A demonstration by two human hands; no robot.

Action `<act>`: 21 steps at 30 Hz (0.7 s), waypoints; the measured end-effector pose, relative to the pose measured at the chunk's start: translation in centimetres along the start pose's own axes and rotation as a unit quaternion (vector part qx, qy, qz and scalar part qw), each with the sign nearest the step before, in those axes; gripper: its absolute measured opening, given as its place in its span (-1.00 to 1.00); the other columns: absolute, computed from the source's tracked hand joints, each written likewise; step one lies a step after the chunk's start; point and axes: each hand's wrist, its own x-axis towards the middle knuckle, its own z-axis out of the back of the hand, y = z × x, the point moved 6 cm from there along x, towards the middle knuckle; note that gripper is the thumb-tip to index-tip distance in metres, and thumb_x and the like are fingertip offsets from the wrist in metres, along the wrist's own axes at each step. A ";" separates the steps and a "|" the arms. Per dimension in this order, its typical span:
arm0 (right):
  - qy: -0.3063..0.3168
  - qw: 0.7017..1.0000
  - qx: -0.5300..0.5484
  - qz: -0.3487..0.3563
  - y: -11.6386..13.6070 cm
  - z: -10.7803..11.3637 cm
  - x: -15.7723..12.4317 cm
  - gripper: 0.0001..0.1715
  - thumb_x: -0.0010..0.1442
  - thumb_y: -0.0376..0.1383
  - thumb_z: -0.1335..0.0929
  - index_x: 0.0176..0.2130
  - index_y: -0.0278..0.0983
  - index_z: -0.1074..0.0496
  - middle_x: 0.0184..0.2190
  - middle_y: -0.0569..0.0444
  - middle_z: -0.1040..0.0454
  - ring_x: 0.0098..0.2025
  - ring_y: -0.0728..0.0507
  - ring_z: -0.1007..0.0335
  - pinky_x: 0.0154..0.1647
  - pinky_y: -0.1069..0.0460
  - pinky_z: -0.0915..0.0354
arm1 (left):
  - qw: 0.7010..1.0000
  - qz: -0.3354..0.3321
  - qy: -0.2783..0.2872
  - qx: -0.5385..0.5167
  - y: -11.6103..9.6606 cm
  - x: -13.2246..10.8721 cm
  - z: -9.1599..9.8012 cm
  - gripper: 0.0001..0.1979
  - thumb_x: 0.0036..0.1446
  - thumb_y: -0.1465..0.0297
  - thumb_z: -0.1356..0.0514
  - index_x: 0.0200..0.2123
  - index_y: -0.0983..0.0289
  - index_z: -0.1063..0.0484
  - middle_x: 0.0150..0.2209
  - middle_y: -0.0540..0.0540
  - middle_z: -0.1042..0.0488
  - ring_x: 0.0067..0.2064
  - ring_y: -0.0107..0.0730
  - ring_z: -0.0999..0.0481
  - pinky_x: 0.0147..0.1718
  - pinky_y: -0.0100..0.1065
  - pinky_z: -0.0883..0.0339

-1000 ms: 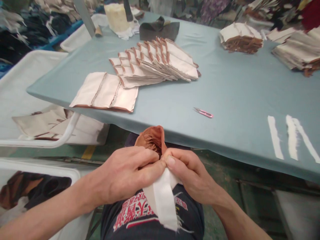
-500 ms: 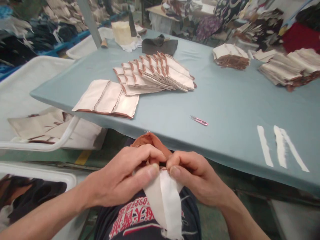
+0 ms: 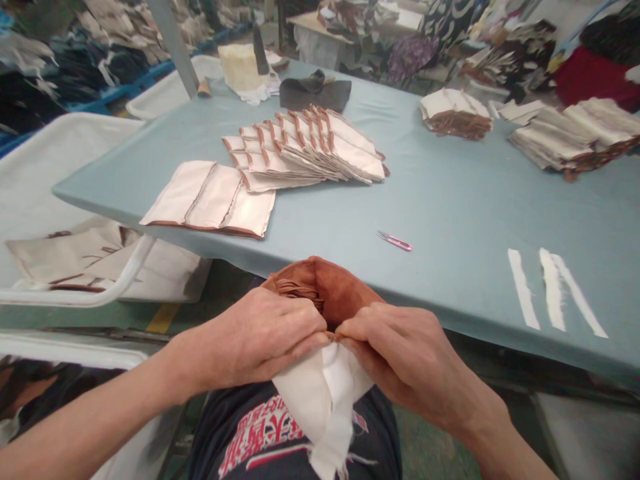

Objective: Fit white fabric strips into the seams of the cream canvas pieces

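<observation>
Both hands pinch one fabric piece over my lap, below the near edge of the table. My left hand (image 3: 260, 340) grips its left side with fingers curled. My right hand (image 3: 400, 357) grips the right side, thumb and fingers pressed together. The fabric piece (image 3: 330, 290) is rust-brown and bunched above my fingers. Its white lining (image 3: 315, 400) hangs down over my dark printed shirt. The two hands touch at the fingertips.
The blue-grey table (image 3: 450, 200) holds a fanned stack of cream pieces with brown trim (image 3: 305, 143), flat cream pieces (image 3: 210, 197), pink thread snips (image 3: 395, 241) and white strips (image 3: 550, 290). More stacks (image 3: 453, 113) lie at the far right. White bins (image 3: 65, 200) stand at my left.
My hands have pulled the brown fabric wider open, so more of it shows above my fingers. The white lining has bunched up more below them.
</observation>
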 end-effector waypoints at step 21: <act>0.050 0.998 -0.021 -0.016 1.8 0.0 0.2 -0.68 0.49 -0.46 -0.22 -0.28 -0.32 -0.46 -0.46 0.09 -0.44 -0.43 -0.11 -0.32 -0.39 -0.03 -0.11 | 0.996 0.082 0.010 -0.046 -1.0 0.8 0.0 -0.71 0.19 0.59 -0.11 -0.53 0.23 -0.14 -0.57 -0.13 -0.15 -0.53 -0.51 -0.08 -0.52 -0.30 0.10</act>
